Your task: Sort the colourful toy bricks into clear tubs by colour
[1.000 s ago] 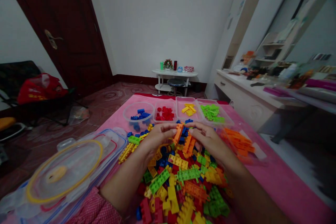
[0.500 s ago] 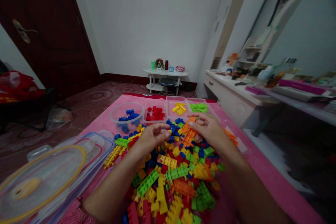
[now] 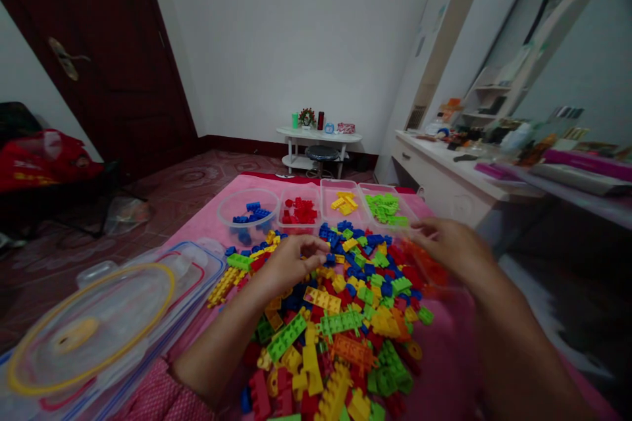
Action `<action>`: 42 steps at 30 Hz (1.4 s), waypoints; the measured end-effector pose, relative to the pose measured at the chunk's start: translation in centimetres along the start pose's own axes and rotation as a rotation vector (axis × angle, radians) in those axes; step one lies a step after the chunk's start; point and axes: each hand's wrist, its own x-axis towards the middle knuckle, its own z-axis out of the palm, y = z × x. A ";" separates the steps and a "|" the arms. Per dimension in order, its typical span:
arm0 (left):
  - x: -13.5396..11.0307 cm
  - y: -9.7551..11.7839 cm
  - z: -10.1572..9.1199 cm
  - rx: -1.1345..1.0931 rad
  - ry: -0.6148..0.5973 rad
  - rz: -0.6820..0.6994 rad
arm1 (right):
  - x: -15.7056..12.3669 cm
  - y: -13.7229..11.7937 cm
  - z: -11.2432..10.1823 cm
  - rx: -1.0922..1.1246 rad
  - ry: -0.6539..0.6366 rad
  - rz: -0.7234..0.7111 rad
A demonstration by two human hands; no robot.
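Brick pile, head view: a loose heap of plastic bricks (image 3: 322, 300) in red, blue, yellow, green and orange covers the middle of the pink-covered bench (image 3: 197, 229).
Left hand: the left hand (image 3: 296, 260) is over the far left part of the pile, palm turned inward; its grip is parted, thumb and forefinger standing apart beside blue bricks.
Right hand: the right hand (image 3: 454, 247) is at the far right of the pile, over the orange-brick box (image 3: 444, 290); its fingers reach forward and inward, but I cannot tell whether the grip is parted or closed on something.
Orange bricks: they lie in the box to the right of the pile, blurred and partly behind the right hand.
Round tub: the clear round tub (image 3: 220, 216) with blue bricks is behind the pile, to its left.
Square boxes: behind the pile, left to right, are the red-brick box (image 3: 301, 228), the yellow-brick box (image 3: 328, 193) and the green-brick box (image 3: 366, 191).
Lids: clear lids (image 3: 118, 306) lie overlapping to the left of the pile, the top one edged in yellow.
Stool: a round stool (image 3: 322, 153) stands well beyond the pile.
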 end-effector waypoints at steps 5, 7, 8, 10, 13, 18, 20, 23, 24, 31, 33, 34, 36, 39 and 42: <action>-1.5 1.3 -0.7 0.113 -0.358 0.044 | -2.3 -6.7 1.3 0.314 -0.352 -0.357; -1.8 1.6 -0.9 0.186 -0.406 0.064 | -3.4 -8.6 1.9 0.356 -0.399 -0.424; -1.9 1.6 -0.9 0.213 -0.407 0.067 | -3.8 -9.3 2.2 0.367 -0.420 -0.452; -1.7 1.5 -0.9 0.222 -0.380 0.048 | -4.4 -10.2 2.6 0.390 -0.458 -0.488; -1.3 1.3 -0.9 0.108 -0.302 -0.017 | -4.7 -10.8 2.9 0.464 -0.428 -0.461; -0.7 1.6 -0.7 -0.323 -0.203 -0.184 | -4.3 -11.4 3.8 0.719 -0.295 -0.321; -0.6 1.8 -0.6 -0.459 -0.163 -0.286 | -4.2 -11.7 4.4 0.866 -0.294 -0.267; -0.7 2.0 -0.4 -0.552 -0.140 -0.378 | -4.0 -11.9 5.2 0.990 -0.324 -0.201; -0.7 2.1 -0.4 -0.566 -0.151 -0.378 | -4.0 -11.9 5.3 1.003 -0.335 -0.186; -0.9 2.0 -0.3 -0.501 -0.246 -0.259 | -3.9 -11.8 5.3 1.056 -0.375 -0.195; -0.6 1.5 -0.4 -0.421 -0.185 -0.195 | -3.9 -12.0 5.3 1.059 -0.368 -0.209; -0.5 1.1 -0.5 -0.359 -0.153 -0.165 | -3.9 -12.1 5.4 1.046 -0.352 -0.219; -0.2 0.6 -0.9 -0.193 -0.096 -0.112 | -4.0 -12.2 5.8 0.974 -0.325 -0.250; -0.2 0.3 -1.9 0.142 -0.001 -0.058 | -4.2 -12.0 6.8 0.778 -0.302 -0.320; -0.5 0.8 -3.2 0.493 0.031 -0.041 | -4.7 -11.6 7.7 0.556 -0.278 -0.421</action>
